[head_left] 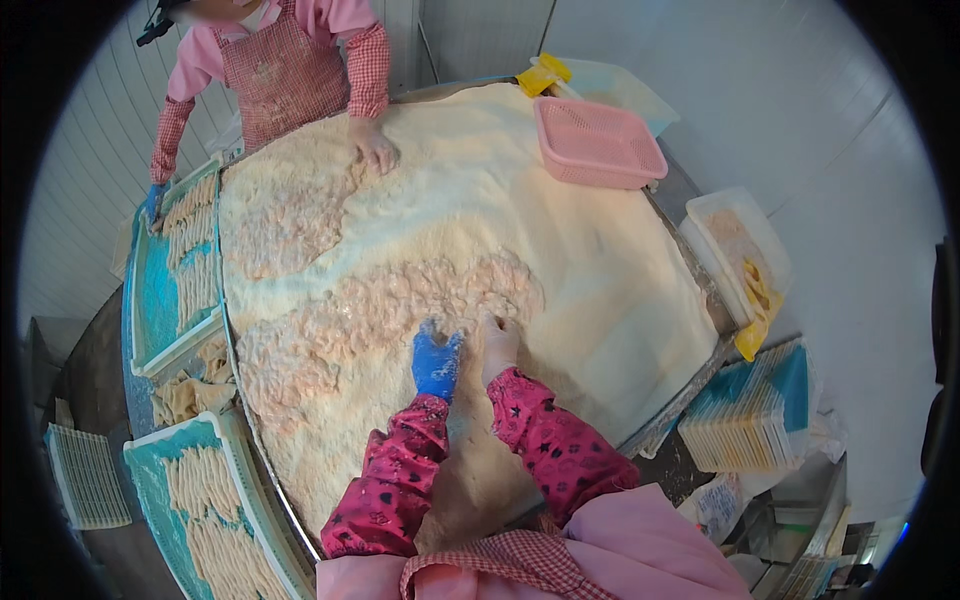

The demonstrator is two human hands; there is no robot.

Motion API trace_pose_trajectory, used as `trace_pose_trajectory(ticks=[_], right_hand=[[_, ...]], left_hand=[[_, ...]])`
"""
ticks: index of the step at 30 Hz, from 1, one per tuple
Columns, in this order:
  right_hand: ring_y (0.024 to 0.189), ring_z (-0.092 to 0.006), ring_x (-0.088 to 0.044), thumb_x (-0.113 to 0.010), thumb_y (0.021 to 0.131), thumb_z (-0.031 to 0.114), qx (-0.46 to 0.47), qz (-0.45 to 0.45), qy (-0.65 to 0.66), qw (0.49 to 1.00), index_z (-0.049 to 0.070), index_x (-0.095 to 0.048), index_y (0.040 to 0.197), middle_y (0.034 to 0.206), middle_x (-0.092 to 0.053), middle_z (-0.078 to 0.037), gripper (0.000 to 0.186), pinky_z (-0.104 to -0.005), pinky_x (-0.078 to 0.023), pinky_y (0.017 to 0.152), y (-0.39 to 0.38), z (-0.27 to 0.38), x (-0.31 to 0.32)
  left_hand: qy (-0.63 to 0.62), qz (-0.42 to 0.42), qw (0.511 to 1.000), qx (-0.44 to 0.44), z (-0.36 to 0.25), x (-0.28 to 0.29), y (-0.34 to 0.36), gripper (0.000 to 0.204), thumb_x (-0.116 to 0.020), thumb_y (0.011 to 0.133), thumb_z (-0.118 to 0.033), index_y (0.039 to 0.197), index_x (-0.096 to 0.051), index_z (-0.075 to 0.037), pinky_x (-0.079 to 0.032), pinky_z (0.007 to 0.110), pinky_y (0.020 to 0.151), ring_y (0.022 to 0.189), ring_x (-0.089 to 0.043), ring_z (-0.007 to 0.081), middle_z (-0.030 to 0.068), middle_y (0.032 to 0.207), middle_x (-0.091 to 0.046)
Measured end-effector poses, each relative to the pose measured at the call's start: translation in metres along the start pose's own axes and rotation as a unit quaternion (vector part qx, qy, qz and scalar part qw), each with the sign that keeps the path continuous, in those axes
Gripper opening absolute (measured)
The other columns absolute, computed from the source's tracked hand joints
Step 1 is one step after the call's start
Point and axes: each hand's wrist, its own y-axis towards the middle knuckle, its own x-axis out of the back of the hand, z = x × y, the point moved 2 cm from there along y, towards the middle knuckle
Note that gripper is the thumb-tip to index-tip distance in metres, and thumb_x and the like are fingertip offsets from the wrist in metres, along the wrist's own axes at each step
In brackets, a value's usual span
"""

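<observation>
Left hand [436, 362]: in a blue glove, fingers bent into the near edge of the pieces; from where I stand I can't tell whether it grips one.
Right hand [499, 345]: just beside the left, apart from it, fingertips down among the pieces; whether they close on any, I can't tell.
Pieces [400, 300]: pink, wet-looking and partly coated, lying in a long bumpy band across the middle of the worktop [682, 390], with another patch toward its far left.
Powder [610, 265]: cream-coloured, spread thick over the worktop, smoothest on its right.
Sleeves [392, 480]: dark pink, patterned, reaching in over the worktop's near edge.
Co-worker [288, 85]: at the worktop's far left, in a checked apron, one hand [374, 148] on the powder, the other, blue-gloved [155, 203], at a tray.
Trays [150, 310]: white-rimmed, teal inside, along the worktop's left side, with pale strips [205, 480] in rows.
Cloth [185, 397]: crumpled, between those trays, left of the worktop.
Basket [597, 176]: pink, at the worktop's far right corner.
Tub [712, 270]: beside the worktop's right edge, a yellow thing [760, 308] hanging over its side.
</observation>
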Motion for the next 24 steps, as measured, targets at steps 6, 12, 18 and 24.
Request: trace_pose_trajectory(ticks=[6, 12, 18, 24], right_hand=[[0.097, -0.0188, -0.052, -0.05, 0.087, 0.017, -0.024, 0.017, 0.04, 0.999, -0.002, -0.051, 0.114, 0.108, -0.057, -0.012, 0.033, -0.0296, -0.04, 0.084, -0.072, 0.035, -0.024], [0.091, -0.0125, -0.053, -0.05, 0.089, 0.016, -0.146, 0.07, 0.188, 0.969, 0.002, -0.048, 0.118, 0.104, -0.057, -0.005, 0.033, -0.026, -0.043, 0.078, -0.166, -0.012, -0.079], [0.086, -0.0149, -0.056, -0.05, 0.089, 0.017, -0.348, 0.216, 0.183, 0.894, 0.008, -0.048, 0.112, 0.097, -0.057, -0.004, 0.025, -0.0326, -0.047, 0.077, -0.209, -0.03, -0.082], [0.068, -0.0165, -0.059, -0.051, 0.086, 0.015, -0.152, 0.288, 0.023, 0.945, 0.009, -0.057, 0.104, 0.082, -0.06, -0.004, 0.02, -0.0309, -0.049, 0.067, -0.171, 0.022, -0.015]], left_hand=[[-0.179, 0.058, 0.982, -0.023, 0.052, 0.022, 0.001, 0.048, -0.064, 0.08, -0.01, 0.122, -0.044, 0.002, -0.036, 0.029, 0.095, 0.109, -0.048, 0.019, 0.012, 0.117, -0.052], [-0.159, 0.174, 0.972, 0.023, 0.065, 0.15, -0.023, 0.042, -0.062, 0.082, -0.006, 0.12, -0.047, -0.001, -0.041, 0.025, 0.088, 0.1, -0.051, 0.0114, 0.0048, 0.111, -0.054], [-0.079, 0.129, 0.984, 0.092, 0.066, 0.263, -0.052, 0.05, -0.06, 0.083, -0.004, 0.129, -0.042, -0.005, -0.042, 0.027, 0.088, 0.101, -0.053, 0.0134, 0.0057, 0.114, -0.055], [-0.152, -0.045, 0.987, 0.029, 0.096, 0.268, -0.145, 0.054, -0.056, 0.084, -0.001, 0.134, -0.037, -0.006, -0.04, 0.028, 0.091, 0.107, -0.05, 0.0161, 0.0101, 0.119, -0.051]])
